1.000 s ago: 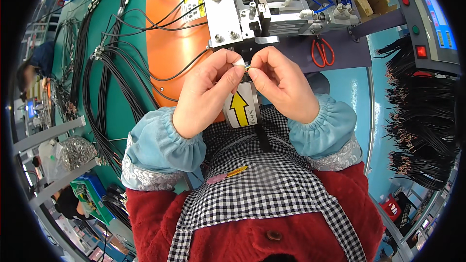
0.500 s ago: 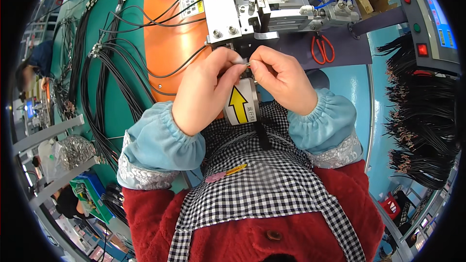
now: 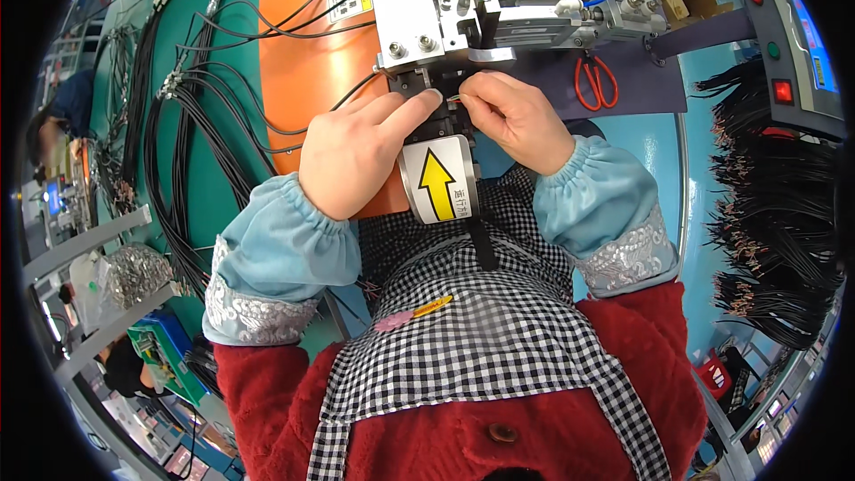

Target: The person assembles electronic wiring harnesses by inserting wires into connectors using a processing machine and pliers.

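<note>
My right hand [image 3: 517, 120] is closed in a pinch on a small thin piece [image 3: 454, 99], too small to name. It is just right of a dark fixture [image 3: 436, 129] at the front of a metal machine [image 3: 408, 22]. My left hand [image 3: 356, 151] lies over the fixture's left side. Its fingers are stretched out, with one tip touching the fixture close to the pinched piece; I see nothing held in it. Below the fixture, toward my body, is a curved white cover [image 3: 454, 174] with a yellow arrow.
Black cables [image 3: 200, 129] with connectors lie on the green surface at left, beside an orange panel [image 3: 294, 62]. Red-handled scissors [image 3: 595, 85] lie right of the machine. A thick bundle of black wires [image 3: 770, 205] hangs at right, below a control panel with buttons [image 3: 784, 89].
My hands have come apart from a shared pinch above the fixture. The left has moved left and down, its fingers straightening onto the fixture; the right keeps its pinch, slightly shifted.
</note>
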Tool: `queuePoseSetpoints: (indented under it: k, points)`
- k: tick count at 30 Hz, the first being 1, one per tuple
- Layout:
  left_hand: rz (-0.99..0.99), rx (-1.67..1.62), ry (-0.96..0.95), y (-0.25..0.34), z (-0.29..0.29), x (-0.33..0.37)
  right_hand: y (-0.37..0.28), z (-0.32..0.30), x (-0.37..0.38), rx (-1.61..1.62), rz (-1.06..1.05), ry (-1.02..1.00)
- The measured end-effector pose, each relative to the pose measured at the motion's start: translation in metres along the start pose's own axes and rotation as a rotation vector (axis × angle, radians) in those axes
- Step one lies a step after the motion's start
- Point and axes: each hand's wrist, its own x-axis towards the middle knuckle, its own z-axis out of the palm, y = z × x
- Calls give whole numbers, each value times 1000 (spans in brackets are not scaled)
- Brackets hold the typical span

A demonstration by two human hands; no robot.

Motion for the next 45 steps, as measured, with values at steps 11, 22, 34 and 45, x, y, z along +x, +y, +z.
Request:
queuePoseSetpoints:
  k: [11, 22, 34, 45]
  points:
    - [14, -10, -85, -2, -3, 0, 4, -2, -1, -23, -13, -46]
    - [110, 88, -98, 3, -5, 0, -4, 4, -1, 26, 44, 11]
    - [94, 93, -89, 1, 2, -2, -9, 4, -1, 164, 226, -43]
    - [85, 85, -147, 5, -1, -3, -13, 11, -1, -94, 88, 87]
